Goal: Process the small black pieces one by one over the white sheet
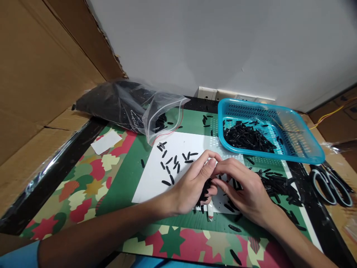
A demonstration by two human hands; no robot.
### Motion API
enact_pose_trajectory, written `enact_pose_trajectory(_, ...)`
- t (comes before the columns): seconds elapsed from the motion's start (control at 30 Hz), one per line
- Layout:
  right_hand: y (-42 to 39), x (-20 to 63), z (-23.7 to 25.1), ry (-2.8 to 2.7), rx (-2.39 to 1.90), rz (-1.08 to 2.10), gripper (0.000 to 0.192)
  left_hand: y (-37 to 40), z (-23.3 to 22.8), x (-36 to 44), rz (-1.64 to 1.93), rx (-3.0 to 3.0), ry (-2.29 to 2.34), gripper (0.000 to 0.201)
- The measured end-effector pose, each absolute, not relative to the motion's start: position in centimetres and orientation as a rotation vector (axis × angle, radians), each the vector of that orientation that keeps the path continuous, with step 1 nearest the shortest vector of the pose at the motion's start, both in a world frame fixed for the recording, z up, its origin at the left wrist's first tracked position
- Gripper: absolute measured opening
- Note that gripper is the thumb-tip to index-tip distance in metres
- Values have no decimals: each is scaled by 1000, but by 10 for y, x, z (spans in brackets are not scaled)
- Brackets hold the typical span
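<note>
Curling shut, left fingers (205,169) clutch black pieces (205,191).

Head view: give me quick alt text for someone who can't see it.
Two bare hands meet over a white sheet: the left hand cups a bundle of small black pieces, the right hand pinching at it. More pieces lie scattered; a blue basket and a plastic bag hold others, scissors at right.

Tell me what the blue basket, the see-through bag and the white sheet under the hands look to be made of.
The blue basket looks like moulded plastic, glossy, with perforated walls. The bag seems thin clear plastic film: it creases, shines and has a zip strip. The white sheet is probably matte paper or thin card, lying flat.
</note>
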State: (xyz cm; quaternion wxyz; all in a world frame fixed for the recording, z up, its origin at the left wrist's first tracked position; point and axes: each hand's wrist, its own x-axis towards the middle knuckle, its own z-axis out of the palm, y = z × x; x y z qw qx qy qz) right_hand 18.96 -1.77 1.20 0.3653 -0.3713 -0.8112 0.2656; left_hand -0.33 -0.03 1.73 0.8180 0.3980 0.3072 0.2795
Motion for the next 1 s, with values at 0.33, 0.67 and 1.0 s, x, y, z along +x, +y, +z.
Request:
enact_pose_trajectory(0.33,-19,192,20,-2015,-1041,737,9,1,18,-5,568,894,694,41)
enact_pose_trajectory(0.67,-18,197,26,-1622,-1152,933,12,1,21,-3,606,887,699,47)
enact_pose_trajectory(1.0,-17,195,22,-1721,-1223,882,17,-2,20,-10,588,1147,677,46)
